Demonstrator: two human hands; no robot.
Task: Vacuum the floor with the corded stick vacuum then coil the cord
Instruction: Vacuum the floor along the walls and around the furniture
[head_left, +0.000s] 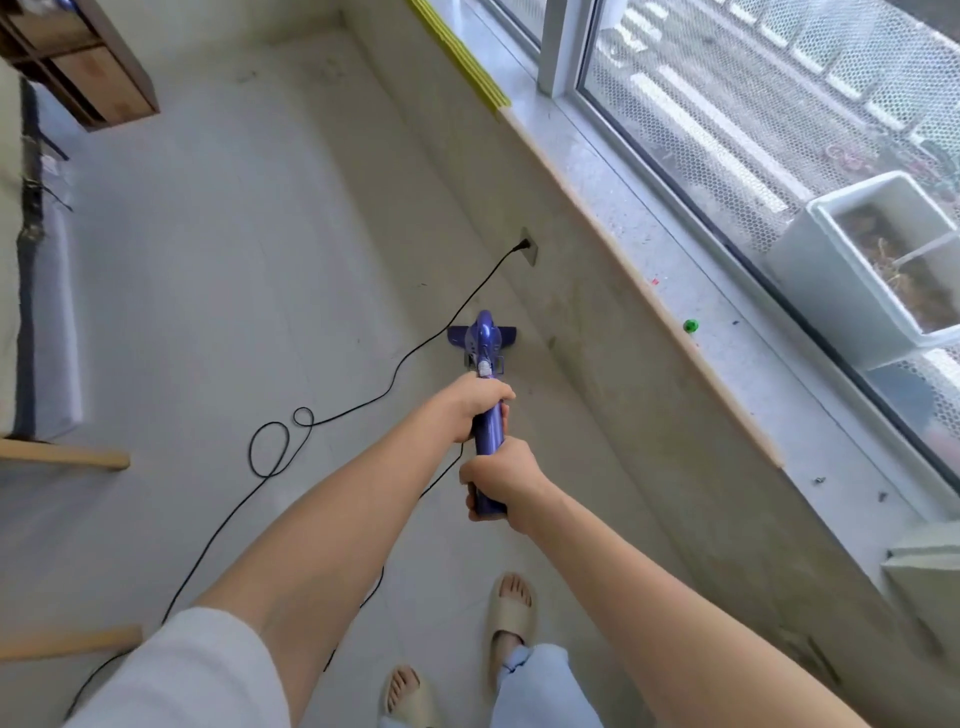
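A purple corded stick vacuum (483, 338) stands on the pale floor (234, 260) with its head close to the low wall under the window. My left hand (478, 405) grips the purple shaft higher up towards the head. My right hand (498, 478) grips the handle end nearer to me. The black cord (280, 441) runs from the wall socket (527, 247) across the floor, makes two loose loops to the left of my arms, and trails back past my feet.
A low concrete wall (623, 389) and window sill (727, 332) run along the right, with a small green object (690, 326) on the sill. A wooden cabinet (88, 67) stands far left. Wooden legs (67, 460) of furniture jut in at the left. My slippered feet (511, 613) are below.
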